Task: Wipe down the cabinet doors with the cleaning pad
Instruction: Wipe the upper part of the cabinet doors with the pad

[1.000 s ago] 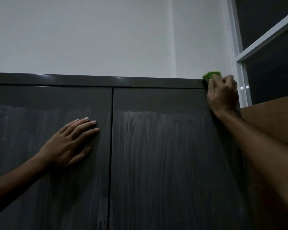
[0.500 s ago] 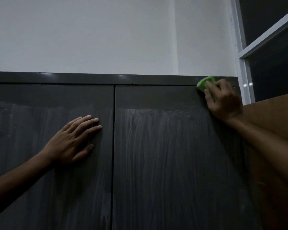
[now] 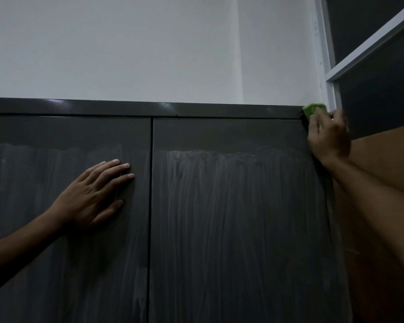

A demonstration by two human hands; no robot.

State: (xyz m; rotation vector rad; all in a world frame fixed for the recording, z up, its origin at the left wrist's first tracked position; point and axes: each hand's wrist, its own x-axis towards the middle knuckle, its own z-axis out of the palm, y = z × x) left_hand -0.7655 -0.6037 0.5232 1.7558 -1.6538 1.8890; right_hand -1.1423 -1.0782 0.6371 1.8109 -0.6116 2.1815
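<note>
Hands worked a tall dark cabinet. Left hand (image 3: 96,194) lay flat, fingers straight and spread, bracing the left door (image 3: 56,229). Both doors were smooth, matte charcoal panels streaked with pale vertical smears below a cleaner top band. Right door (image 3: 238,229) showed the heaviest streaks. Far right, the right hand (image 3: 328,134) gripped the green cleaning pad (image 3: 313,109), soft-looking, at the cabinet's glossy top trim (image 3: 126,108) corner. Firm, overlapping passes seemed best to clear the residue.
</note>
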